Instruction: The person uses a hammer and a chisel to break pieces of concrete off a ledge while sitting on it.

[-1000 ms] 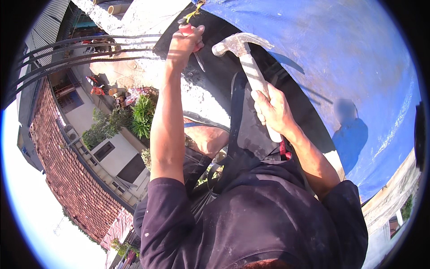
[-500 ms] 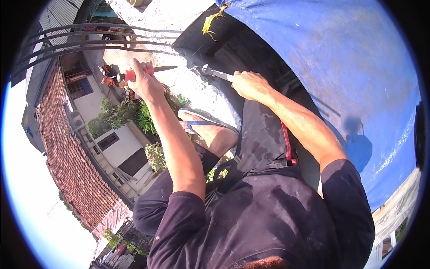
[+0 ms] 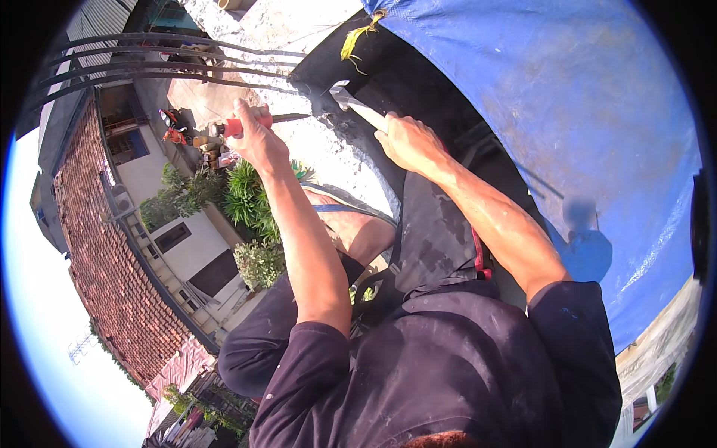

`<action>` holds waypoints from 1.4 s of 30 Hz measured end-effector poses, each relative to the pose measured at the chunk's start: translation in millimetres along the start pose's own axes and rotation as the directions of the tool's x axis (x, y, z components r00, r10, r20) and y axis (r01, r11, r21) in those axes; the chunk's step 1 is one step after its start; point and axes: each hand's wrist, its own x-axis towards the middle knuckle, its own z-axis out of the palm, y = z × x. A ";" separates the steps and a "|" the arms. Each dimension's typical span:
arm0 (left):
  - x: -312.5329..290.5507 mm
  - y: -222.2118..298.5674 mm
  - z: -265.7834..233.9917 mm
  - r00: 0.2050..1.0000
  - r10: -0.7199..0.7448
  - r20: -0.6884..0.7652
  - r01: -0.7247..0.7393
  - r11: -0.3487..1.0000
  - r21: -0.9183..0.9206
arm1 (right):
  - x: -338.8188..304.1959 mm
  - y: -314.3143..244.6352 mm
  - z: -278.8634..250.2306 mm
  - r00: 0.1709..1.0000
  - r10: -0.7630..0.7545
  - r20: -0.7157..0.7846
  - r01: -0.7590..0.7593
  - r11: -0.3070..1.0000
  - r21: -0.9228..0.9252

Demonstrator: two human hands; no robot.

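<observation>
My left hand [image 3: 261,144] is closed round the red grip of a chisel [image 3: 290,117], whose dark metal blade points right toward the rough top of a concrete wall [image 3: 347,160]. My right hand [image 3: 412,143] grips a hammer [image 3: 364,112] by its handle. The hammer's head is raised near the wall's chipped inner edge, to the right of the chisel's tip and apart from it. Whether the chisel's tip touches the concrete I cannot tell. My sandalled foot [image 3: 355,216] rests on the wall below, partly behind my left forearm.
Several dark bars [image 3: 179,66] stick out leftward from the wall. A blue tarp [image 3: 553,97] hangs at the right beside a dark opening [image 3: 418,89]. A yellow strip [image 3: 353,41] dangles from its corner. Down on the left are plants [image 3: 250,198] and a tiled roof [image 3: 112,261].
The hammer's head has risen slightly and turned. My left hand and the chisel have shifted a little to the right, and my left forearm now covers more of the foot.
</observation>
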 end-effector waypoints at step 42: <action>-29.7 -14.7 24.6 0.992 -0.052 0.112 0.041 0.994 0.104 | 44.0 23.0 18.2 0.840 0.387 0.381 -0.374 0.921 -0.110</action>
